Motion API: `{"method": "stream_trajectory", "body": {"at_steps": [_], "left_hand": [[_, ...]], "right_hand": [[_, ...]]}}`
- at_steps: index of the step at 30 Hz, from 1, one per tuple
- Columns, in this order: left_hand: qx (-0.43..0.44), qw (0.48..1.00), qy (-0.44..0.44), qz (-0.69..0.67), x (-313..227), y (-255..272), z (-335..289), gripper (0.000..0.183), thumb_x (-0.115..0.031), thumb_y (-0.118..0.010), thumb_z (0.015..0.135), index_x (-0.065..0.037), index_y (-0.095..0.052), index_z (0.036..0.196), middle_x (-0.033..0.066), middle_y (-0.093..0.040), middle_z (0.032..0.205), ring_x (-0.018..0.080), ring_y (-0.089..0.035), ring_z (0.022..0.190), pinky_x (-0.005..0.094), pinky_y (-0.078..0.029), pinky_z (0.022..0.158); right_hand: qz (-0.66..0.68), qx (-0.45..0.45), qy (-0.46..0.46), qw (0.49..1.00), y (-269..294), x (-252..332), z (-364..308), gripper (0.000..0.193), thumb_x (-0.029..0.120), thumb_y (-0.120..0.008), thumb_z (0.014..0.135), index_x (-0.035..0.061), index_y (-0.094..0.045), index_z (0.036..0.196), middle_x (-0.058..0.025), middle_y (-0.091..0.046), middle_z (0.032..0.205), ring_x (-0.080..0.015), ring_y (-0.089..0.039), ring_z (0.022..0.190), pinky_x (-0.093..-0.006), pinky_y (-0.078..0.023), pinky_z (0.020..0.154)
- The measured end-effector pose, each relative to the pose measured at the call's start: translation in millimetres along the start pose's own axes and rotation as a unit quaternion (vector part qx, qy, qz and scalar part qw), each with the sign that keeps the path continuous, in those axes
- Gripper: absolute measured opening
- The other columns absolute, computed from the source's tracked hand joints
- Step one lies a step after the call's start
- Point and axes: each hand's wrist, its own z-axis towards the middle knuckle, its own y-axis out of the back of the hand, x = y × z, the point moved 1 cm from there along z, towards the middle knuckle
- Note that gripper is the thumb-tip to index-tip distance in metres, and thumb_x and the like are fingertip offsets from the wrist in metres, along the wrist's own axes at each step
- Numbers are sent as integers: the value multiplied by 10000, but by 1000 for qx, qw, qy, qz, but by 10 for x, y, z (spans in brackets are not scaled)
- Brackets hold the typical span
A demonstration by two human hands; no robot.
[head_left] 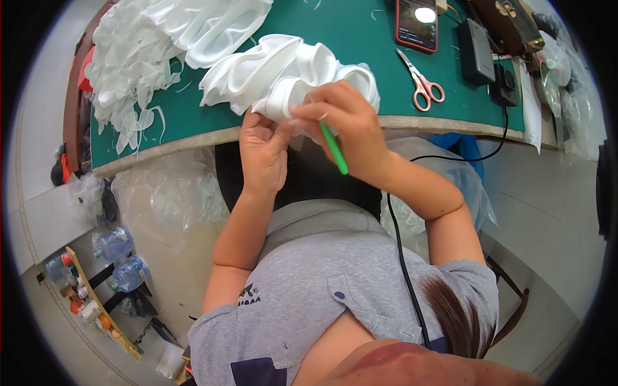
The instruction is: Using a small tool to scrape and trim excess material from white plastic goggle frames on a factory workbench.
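At the table's front edge I hold a curved, glossy white moulded piece [280, 98]. My left hand [264, 148] is closed on its lower left edge, fingertips and thumb pinching it. A slim tool with a bright green handle [333, 149] is gripped in my right hand [351, 122], the handle slanting down toward me. The tool's tip is hidden by the fingers at the piece's rim. Right behind my hands, more wavy white moulded pieces [261, 67] lie close together, and another batch of white moulded pieces [212, 29] sits farther back.
Thin white offcuts [125, 67] are heaped at the left on the green table mat [351, 26]. Scissors with pink handles [421, 83], a phone in a red case [416, 24] and a black box-shaped device [476, 53] lie to the right. A black cable [450, 158] hangs beside me.
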Motion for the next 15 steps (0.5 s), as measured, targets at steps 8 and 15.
{"method": "stream_trajectory", "body": {"at_steps": [8,15], "left_hand": [[-36,999,35,-18,-20,12,-26,348,-81,-656,879,-17,-523,1195,75,-597,1155,160,-575,1048,297,-448,943],[0,999,41,-21,-34,-114,-47,340,-99,-657,882,-34,-524,1189,64,-596,1158,140,-565,1045,285,-439,930]], "right_hand": [[40,-32,-5,999,-104,4,-8,157,-12,-659,784,5,-523,860,-132,-524,864,-291,-527,738,-346,-447,646],[97,-86,-79,988,1,16,-48,77,37,-586,874,-6,-522,875,-128,-505,858,-258,-520,728,-312,-429,635]]}}
